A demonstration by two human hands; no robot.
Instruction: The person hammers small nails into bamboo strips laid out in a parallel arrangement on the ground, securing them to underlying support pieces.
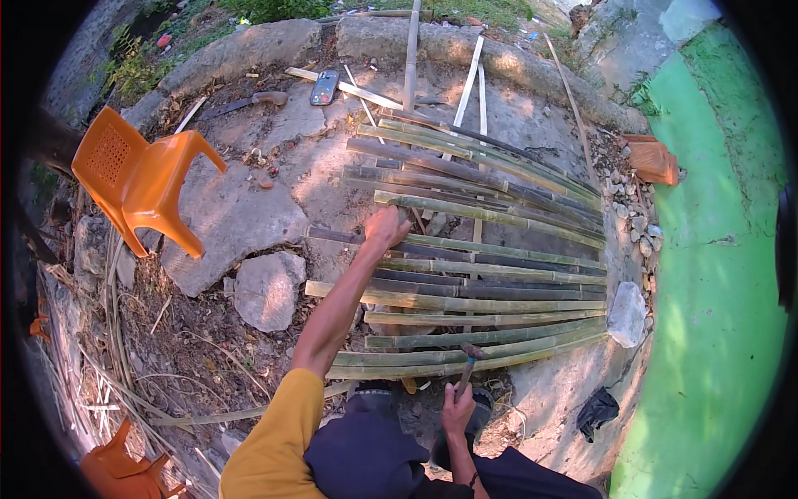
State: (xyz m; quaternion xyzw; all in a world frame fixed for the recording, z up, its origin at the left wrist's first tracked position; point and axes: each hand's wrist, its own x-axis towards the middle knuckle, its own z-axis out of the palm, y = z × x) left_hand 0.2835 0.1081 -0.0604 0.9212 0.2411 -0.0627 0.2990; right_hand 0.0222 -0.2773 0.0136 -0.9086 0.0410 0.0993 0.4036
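Note:
Split bamboo strips point(499, 293), some green and some dark, lie side by side across thin pale crosspieces point(477, 229). My left arm, in a yellow sleeve, stretches forward over them. Near the left ends of the middle strips is my left hand point(386, 226), its fingers bent and closed. What they hold is hard to make out; a greyish bit shows beside the fingertips. Close to my body, my right hand point(457, 407) is wrapped round the handle of a hammer point(470, 358). The hammer's head is up, over the nearest strips.
An orange plastic chair point(154, 183) stands at the left. A phone point(324, 86) and a large knife point(245, 103) lie at the far side. A pale stone block point(627, 314) touches the strips' right ends. Beyond are pebbles point(636, 220) and a green surface point(715, 274).

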